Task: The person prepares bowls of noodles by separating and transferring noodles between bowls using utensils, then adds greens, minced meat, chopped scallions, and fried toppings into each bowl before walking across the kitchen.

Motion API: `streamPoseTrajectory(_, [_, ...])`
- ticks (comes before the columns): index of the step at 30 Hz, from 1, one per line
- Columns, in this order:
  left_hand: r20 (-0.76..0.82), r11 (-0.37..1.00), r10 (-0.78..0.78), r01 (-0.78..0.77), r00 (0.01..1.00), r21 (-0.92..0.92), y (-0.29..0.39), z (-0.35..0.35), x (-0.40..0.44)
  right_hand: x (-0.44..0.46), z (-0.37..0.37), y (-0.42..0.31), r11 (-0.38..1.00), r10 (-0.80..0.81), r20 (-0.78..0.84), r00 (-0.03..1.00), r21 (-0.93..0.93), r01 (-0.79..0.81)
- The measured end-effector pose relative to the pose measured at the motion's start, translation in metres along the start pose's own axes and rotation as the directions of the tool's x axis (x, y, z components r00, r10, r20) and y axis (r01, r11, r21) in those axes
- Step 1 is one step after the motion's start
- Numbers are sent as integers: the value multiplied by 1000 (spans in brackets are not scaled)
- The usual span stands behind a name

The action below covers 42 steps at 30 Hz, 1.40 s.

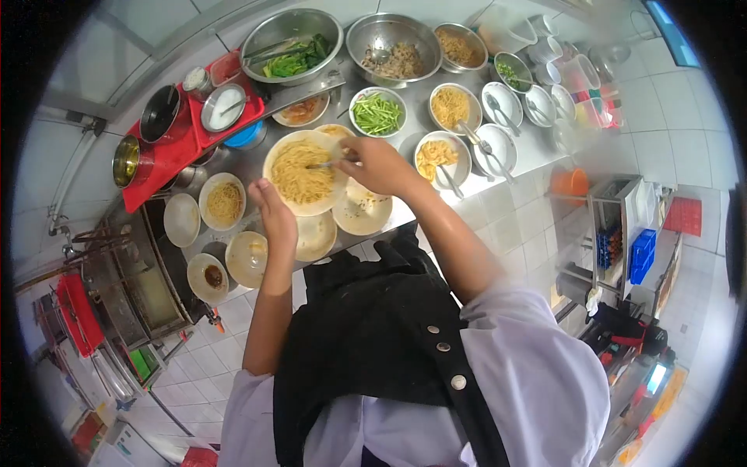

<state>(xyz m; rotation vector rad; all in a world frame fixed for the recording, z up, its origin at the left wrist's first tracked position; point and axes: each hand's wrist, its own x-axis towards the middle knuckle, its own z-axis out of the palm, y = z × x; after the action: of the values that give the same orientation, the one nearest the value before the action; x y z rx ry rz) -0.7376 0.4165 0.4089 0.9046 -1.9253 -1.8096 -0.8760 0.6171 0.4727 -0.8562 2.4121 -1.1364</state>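
A bowl of yellow noodles (302, 173) is tilted toward me above the counter. My left hand (274, 216) grips its lower left rim, thumb on the edge. In my right hand (373, 165) is a metal utensil (319, 165), whose tip is buried in the noodles, so I cannot tell if it is a fork or a spoon. Below and right of the noodles sit a bowl with dark bits (364, 212) and a pale bowl (317, 237). A bowl of cut green vegetables (377, 114) stands just beyond my right hand.
Steel bowls of leafy greens (289, 66) and minced food (394, 61) line the back. Bowls with spoons, including yellow strips (440, 160), stand right. A red tray (175, 159) with seasoning containers is left, near a bowl of noodles (223, 204) and one with brown sauce (212, 276).
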Motion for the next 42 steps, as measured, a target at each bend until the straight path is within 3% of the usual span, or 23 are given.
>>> streamPoseTrajectory(1, [20,992,44,-46,999,119,6,18,-5,-17,-16,7,999,40,-51,998,14,-39])
streamPoseTrajectory(6, [197,996,74,-82,978,29,42,150,-34,-92,-146,19,978,88,-252,964,-162,-132])
streamPoseTrajectory(8, [251,997,70,-74,965,8,42,204,-48,-114,-204,50,929,-153,-263,952,-368,47])
streamPoseTrajectory(11, [290,994,81,-97,954,41,51,289,-62,-138,-266,75,788,-129,-194,972,-616,-18])
streamPoseTrajectory(14, [329,993,-11,-28,944,113,61,360,-85,-143,-289,141,901,-27,-180,983,-431,-54])
streamPoseTrajectory(15, [333,989,-29,-20,943,144,63,380,-88,-147,-298,162,956,122,-193,974,-242,-167])
streamPoseTrajectory(16, [331,985,-46,-12,942,173,65,397,-88,-151,-306,185,967,172,-203,964,-153,-204])
streamPoseTrajectory(17, [307,981,54,-107,950,160,49,413,-84,-155,-314,209,970,220,-209,953,-62,-237])
streamPoseTrajectory(18, [322,975,39,-107,946,196,52,422,-83,-159,-323,226,964,266,-211,941,30,-265])
streamPoseTrajectory(22, [355,937,30,-150,934,315,73,450,-70,-163,-361,272,947,309,-246,919,167,-274])
streamPoseTrajectory(23, [352,914,44,-180,935,364,67,460,-57,-160,-367,286,954,257,-283,924,230,-194])
streamPoseTrajectory(28, [366,830,111,-288,924,477,68,495,-11,-138,-410,298,963,204,-354,913,239,-122])
streamPoseTrajectory(30, [366,783,35,-253,930,568,74,509,4,-127,-419,302,962,163,-403,900,268,-54])
streamPoseTrajectory(37, [372,661,-35,-258,927,705,88,545,33,-106,-428,303,932,242,-485,840,-124,-340])
streamPoseTrajectory(40, [427,568,-50,-326,903,756,107,553,29,-93,-408,334,890,288,-479,829,-186,-416])
streamPoseTrajectory(42, [450,514,13,-392,893,763,110,561,28,-87,-393,348,888,220,-481,849,-262,-378])
